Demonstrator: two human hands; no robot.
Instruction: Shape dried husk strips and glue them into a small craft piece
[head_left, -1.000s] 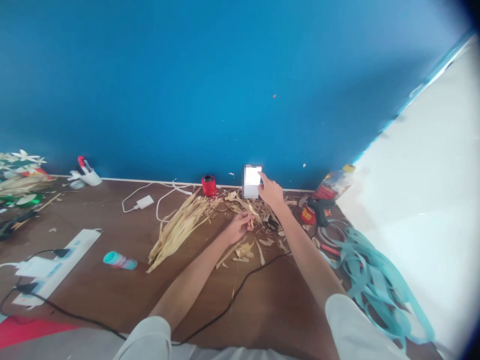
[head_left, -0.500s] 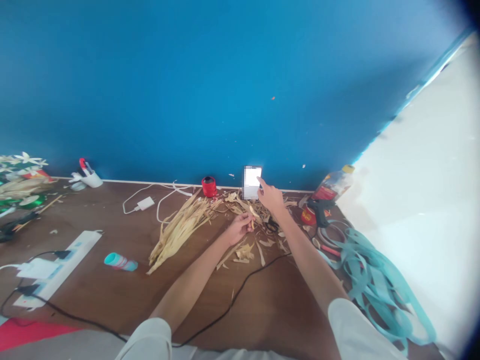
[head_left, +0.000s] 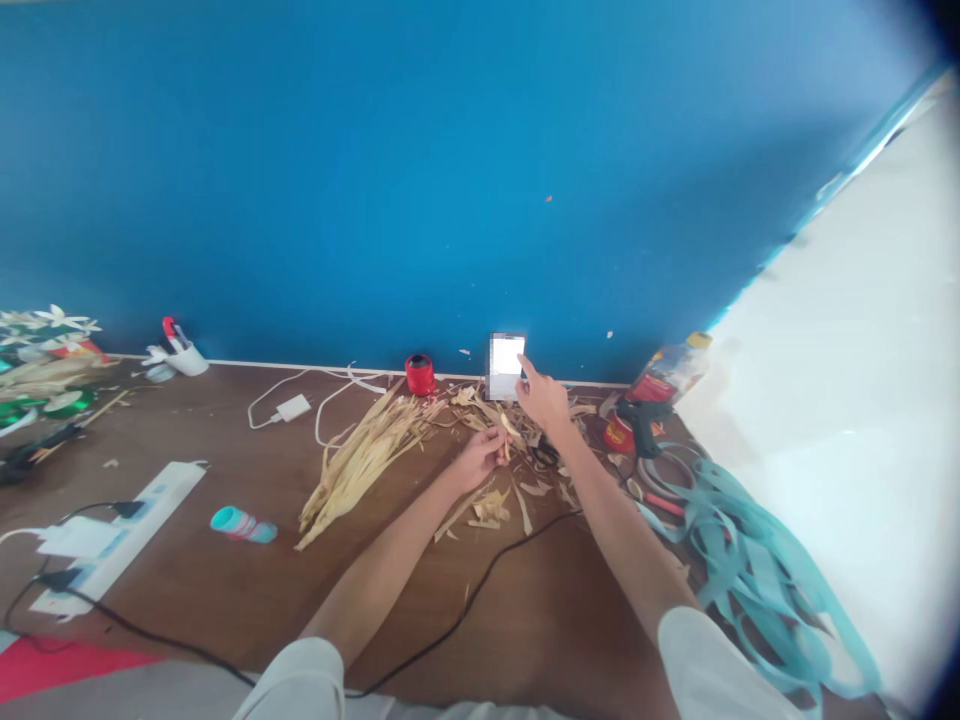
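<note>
Pale dried husk strip (head_left: 508, 449): sits pinched between thumb and fingers of the left hand (head_left: 480, 458), over loose husk scraps (head_left: 491, 505) on the brown table (head_left: 420, 620), right of a long husk bundle (head_left: 360, 465). Just beyond, a smartphone (head_left: 504, 380) with a lit white screen, propped against the blue wall (head_left: 375, 200), and in front of its right edge the right hand (head_left: 546, 400), index finger stretched out at the screen, contact hard to tell. Near the bundle's far end, a red spool (head_left: 420, 377); farther right, a black glue gun (head_left: 643, 415) and looped teal ribbon (head_left: 724, 500).
</note>
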